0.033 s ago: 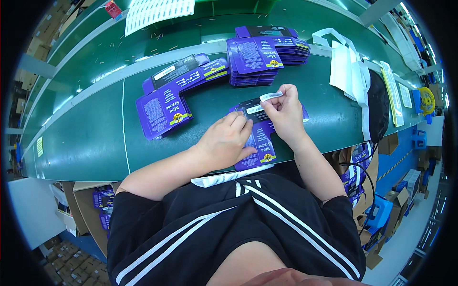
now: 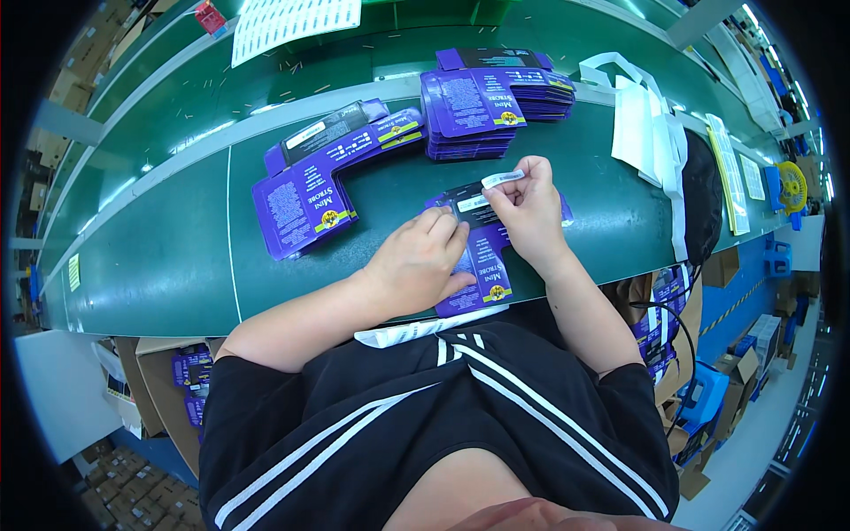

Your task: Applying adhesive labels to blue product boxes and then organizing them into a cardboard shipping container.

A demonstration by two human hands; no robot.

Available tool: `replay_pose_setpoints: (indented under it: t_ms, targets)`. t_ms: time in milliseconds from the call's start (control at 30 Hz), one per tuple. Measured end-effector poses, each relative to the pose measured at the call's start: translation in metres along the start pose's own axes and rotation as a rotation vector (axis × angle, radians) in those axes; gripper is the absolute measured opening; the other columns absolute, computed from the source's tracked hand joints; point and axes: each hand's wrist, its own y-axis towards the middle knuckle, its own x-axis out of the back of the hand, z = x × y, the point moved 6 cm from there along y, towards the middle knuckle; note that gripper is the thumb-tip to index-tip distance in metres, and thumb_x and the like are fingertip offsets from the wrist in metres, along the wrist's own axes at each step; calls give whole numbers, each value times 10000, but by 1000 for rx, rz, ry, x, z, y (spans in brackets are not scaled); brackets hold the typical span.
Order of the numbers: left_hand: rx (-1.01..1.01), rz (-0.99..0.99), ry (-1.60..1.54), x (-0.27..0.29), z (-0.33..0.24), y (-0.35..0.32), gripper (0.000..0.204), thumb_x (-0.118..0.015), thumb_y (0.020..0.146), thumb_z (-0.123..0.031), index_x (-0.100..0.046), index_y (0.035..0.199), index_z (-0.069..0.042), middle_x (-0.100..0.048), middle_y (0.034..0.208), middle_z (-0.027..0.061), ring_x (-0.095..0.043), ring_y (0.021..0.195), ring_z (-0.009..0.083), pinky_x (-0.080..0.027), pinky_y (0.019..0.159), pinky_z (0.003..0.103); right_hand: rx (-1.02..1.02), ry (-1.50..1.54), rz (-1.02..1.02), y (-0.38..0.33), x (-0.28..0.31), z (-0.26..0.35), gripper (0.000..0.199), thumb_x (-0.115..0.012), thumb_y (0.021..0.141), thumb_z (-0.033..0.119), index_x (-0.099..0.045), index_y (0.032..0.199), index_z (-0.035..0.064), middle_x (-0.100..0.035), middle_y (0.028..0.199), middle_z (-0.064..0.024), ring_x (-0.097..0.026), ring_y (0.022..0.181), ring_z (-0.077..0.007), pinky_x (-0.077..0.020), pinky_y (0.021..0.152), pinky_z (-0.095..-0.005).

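While left hand (image 2: 423, 261) flattens purple carton (image 2: 482, 265), right hand (image 2: 529, 208) pinches label (image 2: 502, 179).

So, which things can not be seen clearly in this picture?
- Head view: the middle of the flat purple carton is covered by the left hand and right hand.
- The white label strip is partly hidden by the right hand's fingers.
- The white sheet is cut off by the upper edge.
- The boxes under the green table are blurred and bent by the fisheye rim.
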Motion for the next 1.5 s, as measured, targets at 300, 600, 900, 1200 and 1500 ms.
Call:
replay_pose_setpoints:
  t_ms: [300, 600, 900, 1200, 1500]
  targets:
    - [-39, 4, 67, 3, -3, 4, 546, -734, 796, -366, -597, 1119, 53, -561, 1253, 249, -559, 1070, 334, -480, 942, 360, 7, -127, -4, 1, 1, -4, 305, -653, 869, 8, -412, 1054, 35, -620, 768, -56, -576, 621, -103, -475, 571, -249]
    - [-38, 2, 87, 2, -3, 3, 521, -723, 798, -376, -600, 1095, 35, -567, 1240, 237, -554, 1061, 322, -473, 934, 352, 194, -406, -47, -2, -3, -9, 310, -669, 826, 16, -462, 1054, 53, -583, 738, -41, -580, 640, -177, -481, 602, -309]
    - [7, 110, 38, -1, -2, 5, 555, -731, 797, -350, -599, 1176, 33, -566, 1187, 177, -552, 1062, 313, -485, 932, 372, 369, -707, -185, -12, -7, 13, 423, -760, 781, 118, -499, 1105, 43, -591, 970, -108, -595, 893, -254, -483, 775, -382]
    - [52, 106, 18, 2, 3, 2, 520, -735, 801, -320, -596, 1173, 16, -560, 1161, 158, -545, 1047, 300, -494, 902, 359, 463, -668, 238, -18, 43, 26, 776, -884, 642, 232, -498, 1298, 82, -609, 1187, -102, -553, 1101, -294, -407, 1004, -390]
    - [15, -231, 71, 107, -15, 26, 671, -789, 719, -286, -535, 1267, 6, -568, 1183, 170, -565, 1052, 305, -488, 926, 373, 1080, -736, -7, -45, 43, 125, 723, -873, 693, 302, -523, 1297, 110, -578, 1326, -130, -533, 1171, -298, -412, 1005, -417]
